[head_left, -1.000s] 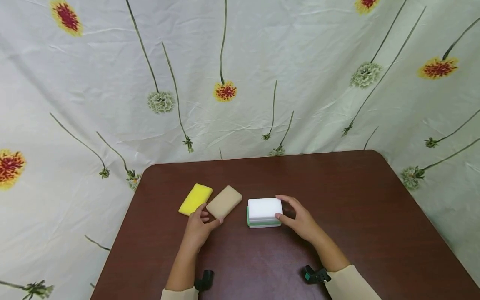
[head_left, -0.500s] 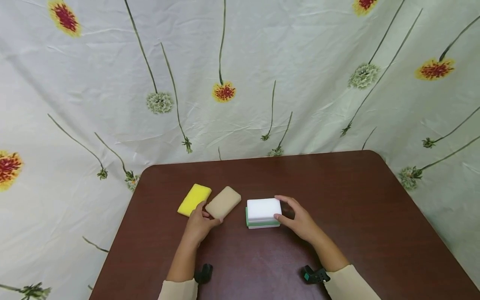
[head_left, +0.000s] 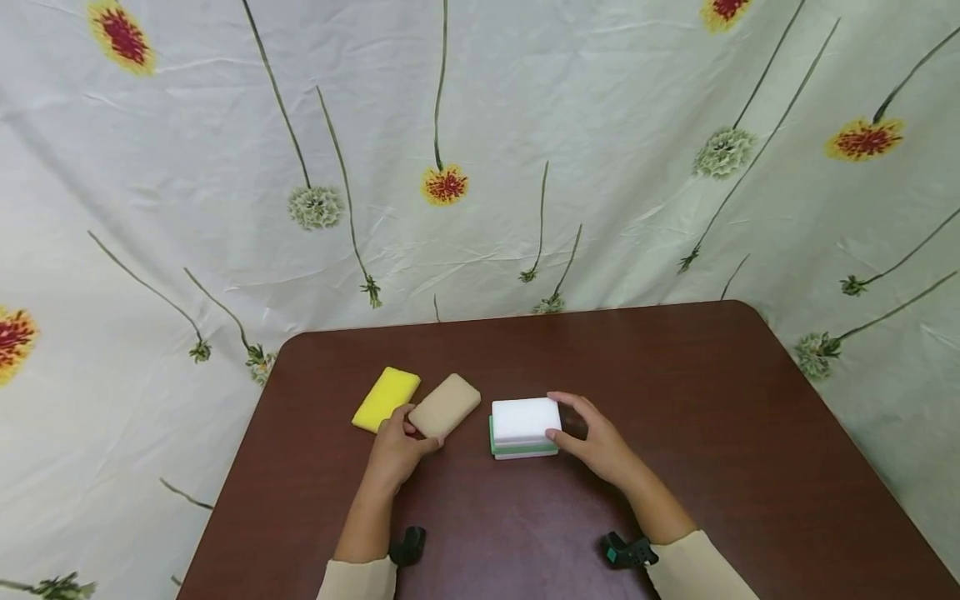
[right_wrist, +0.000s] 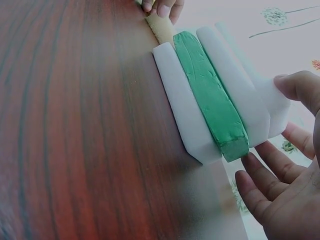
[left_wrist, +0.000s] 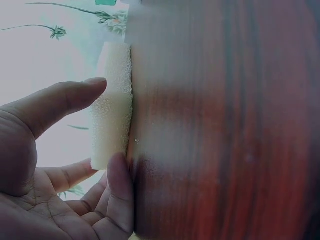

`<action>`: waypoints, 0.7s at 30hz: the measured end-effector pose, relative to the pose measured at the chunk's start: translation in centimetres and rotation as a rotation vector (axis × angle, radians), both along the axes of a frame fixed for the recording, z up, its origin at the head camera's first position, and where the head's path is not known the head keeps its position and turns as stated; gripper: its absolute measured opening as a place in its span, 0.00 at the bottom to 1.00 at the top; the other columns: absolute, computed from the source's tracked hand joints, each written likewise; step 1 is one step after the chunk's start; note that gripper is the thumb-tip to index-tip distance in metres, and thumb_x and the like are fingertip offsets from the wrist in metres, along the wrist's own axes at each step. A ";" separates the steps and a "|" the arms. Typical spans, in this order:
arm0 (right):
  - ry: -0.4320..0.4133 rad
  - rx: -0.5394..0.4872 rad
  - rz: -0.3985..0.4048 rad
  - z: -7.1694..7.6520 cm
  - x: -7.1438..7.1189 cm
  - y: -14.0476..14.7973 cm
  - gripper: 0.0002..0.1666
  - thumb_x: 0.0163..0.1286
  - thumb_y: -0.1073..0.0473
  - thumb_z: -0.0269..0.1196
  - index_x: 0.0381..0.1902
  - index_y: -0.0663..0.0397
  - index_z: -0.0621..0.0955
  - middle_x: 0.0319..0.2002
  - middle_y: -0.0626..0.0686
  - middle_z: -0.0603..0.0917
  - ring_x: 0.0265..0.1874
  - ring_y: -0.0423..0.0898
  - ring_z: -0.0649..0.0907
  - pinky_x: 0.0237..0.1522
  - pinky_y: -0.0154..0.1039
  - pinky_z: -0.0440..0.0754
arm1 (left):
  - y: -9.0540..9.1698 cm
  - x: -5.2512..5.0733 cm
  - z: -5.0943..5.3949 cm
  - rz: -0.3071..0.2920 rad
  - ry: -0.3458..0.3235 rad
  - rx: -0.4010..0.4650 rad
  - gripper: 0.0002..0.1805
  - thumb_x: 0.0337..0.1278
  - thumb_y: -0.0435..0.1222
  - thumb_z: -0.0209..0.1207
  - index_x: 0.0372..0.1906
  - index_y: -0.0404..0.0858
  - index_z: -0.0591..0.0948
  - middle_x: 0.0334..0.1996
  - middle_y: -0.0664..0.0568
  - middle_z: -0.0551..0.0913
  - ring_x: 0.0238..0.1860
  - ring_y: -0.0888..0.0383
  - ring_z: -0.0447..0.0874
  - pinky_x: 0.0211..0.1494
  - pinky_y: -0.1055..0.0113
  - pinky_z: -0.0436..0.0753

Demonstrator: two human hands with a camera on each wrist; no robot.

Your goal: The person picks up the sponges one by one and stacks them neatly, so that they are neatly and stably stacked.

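My left hand [head_left: 397,450] pinches a beige sponge [head_left: 446,406] between thumb and fingers at its near-left end. In the left wrist view the beige sponge [left_wrist: 112,115] lies flat on the table. Touching the left fingertips, a yellow sponge [head_left: 386,398] lies just left of the beige one. My right hand [head_left: 603,442] holds the top white block [head_left: 527,417] of a stack by its right end, thumb in front and index finger behind. The right wrist view shows a green block [right_wrist: 212,95] between white ones, with a white block [right_wrist: 185,105] at the bottom.
A dark brown wooden table [head_left: 645,358] bears everything. Behind it hangs a white cloth [head_left: 495,100] printed with flowers. Black cameras are strapped at both wrists, such as the left wrist camera [head_left: 407,547]. The stack stands just right of the beige sponge.
The head view has drifted slightly, so the scene sits a few pixels further left. Both hands keep their places on the beige sponge and the white block.
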State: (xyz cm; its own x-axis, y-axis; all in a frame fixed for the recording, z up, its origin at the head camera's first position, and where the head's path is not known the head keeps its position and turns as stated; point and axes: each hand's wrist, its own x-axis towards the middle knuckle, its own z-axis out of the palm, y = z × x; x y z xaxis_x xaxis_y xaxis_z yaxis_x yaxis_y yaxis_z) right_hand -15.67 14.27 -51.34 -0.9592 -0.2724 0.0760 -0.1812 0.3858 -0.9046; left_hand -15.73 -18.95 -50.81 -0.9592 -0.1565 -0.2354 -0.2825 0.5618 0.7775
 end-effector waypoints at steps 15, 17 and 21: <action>-0.001 0.001 -0.014 -0.1 0.2 -0.1 0.34 0.66 0.50 0.71 0.69 0.39 0.74 0.68 0.50 0.74 0.69 0.53 0.73 0.68 0.58 0.73 | 0.0 0.1 0.4 -0.001 -0.013 -0.014 0.47 0.51 0.37 0.74 0.74 0.33 0.63 0.50 0.37 0.71 0.48 0.44 0.73 0.49 0.56 0.75; 0.001 0.001 -0.016 -0.1 0.2 -0.1 0.34 0.66 0.50 0.71 0.69 0.36 0.74 0.68 0.50 0.74 0.69 0.54 0.73 0.67 0.58 0.73 | 0.0 0.1 0.3 0.000 -0.015 -0.015 0.47 0.51 0.37 0.74 0.74 0.33 0.63 0.50 0.37 0.71 0.48 0.44 0.73 0.49 0.55 0.76; 0.002 0.001 -0.020 -0.1 0.2 0.0 0.33 0.66 0.49 0.71 0.67 0.31 0.74 0.68 0.50 0.74 0.69 0.54 0.73 0.67 0.58 0.73 | 0.0 0.0 0.2 0.001 -0.021 -0.009 0.44 0.51 0.36 0.73 0.72 0.33 0.65 0.50 0.38 0.72 0.49 0.44 0.73 0.49 0.55 0.76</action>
